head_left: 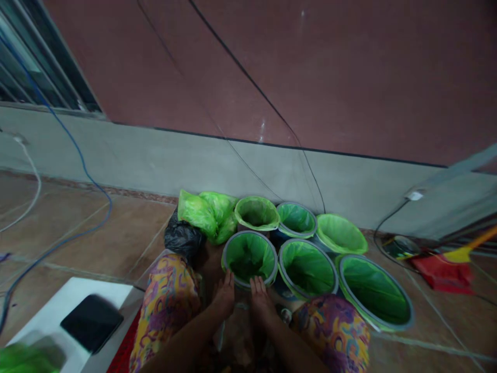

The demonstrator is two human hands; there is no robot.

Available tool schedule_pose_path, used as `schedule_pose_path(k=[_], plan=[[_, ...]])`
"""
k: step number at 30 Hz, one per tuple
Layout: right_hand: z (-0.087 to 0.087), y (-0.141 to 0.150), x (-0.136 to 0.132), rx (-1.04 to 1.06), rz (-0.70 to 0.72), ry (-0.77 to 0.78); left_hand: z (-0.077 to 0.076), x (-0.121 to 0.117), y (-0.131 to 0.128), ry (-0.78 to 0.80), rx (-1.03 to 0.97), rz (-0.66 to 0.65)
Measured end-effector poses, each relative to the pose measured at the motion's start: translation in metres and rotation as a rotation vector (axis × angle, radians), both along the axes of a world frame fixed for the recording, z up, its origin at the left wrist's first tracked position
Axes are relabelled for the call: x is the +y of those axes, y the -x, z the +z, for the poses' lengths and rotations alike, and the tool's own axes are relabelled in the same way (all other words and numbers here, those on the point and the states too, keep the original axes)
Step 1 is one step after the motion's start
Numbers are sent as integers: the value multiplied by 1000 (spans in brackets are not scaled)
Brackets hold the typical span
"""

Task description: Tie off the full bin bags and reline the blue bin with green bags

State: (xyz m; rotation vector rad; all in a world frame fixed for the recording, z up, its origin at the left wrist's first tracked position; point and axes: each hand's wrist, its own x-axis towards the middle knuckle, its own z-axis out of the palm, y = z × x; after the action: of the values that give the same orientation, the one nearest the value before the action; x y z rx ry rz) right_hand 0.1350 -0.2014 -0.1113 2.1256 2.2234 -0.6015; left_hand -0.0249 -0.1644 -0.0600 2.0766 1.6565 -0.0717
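Observation:
Both my hands are at the near side of a trash bin (250, 232), whose grey rim holds a green plastic liner (248, 256). My left hand (224, 296) has its fingers stretched out flat by the rim's left front. Opposite it, my right hand (261, 296) lies with straight fingers at the right front of the rim. Neither hand holds anything that I can see. The bin stands upright on the floor between my knees; its lower body is mostly hidden by my hands and arms.
Several more green-lined bins stand right of and behind it, including a wide one (413, 311). Green bags (207, 212) and a black bag (182, 235) lie left. A phone (92, 322) rests on a white surface (72, 298). A red dustpan (440, 273) and a blue cable (83, 160) flank the area.

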Motion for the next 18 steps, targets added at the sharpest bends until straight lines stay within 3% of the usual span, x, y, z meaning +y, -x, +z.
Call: schedule_pose_path(k=[2, 5, 8, 10, 12, 15, 18], plan=[[14, -1, 4, -22, -38, 18, 12, 3, 1, 36, -101, 55], [30, -2, 5, -48, -81, -86, 40, -3, 4, 17, -300, 164], [36, -6, 4, 60, -84, -156, 75, -24, 14, 61, -568, 139], [36, -8, 4, 169, -114, -170, 100, -44, 27, 172, -755, 108], [35, -8, 7, 281, -156, -174, 124, -64, 47, 203, -882, 161], [39, -6, 12, 431, -242, -139, 150, -88, 91, 310, -1225, 384], [54, 0, 21, 502, -322, -97, 151, -105, 147, 263, -1416, 736]])
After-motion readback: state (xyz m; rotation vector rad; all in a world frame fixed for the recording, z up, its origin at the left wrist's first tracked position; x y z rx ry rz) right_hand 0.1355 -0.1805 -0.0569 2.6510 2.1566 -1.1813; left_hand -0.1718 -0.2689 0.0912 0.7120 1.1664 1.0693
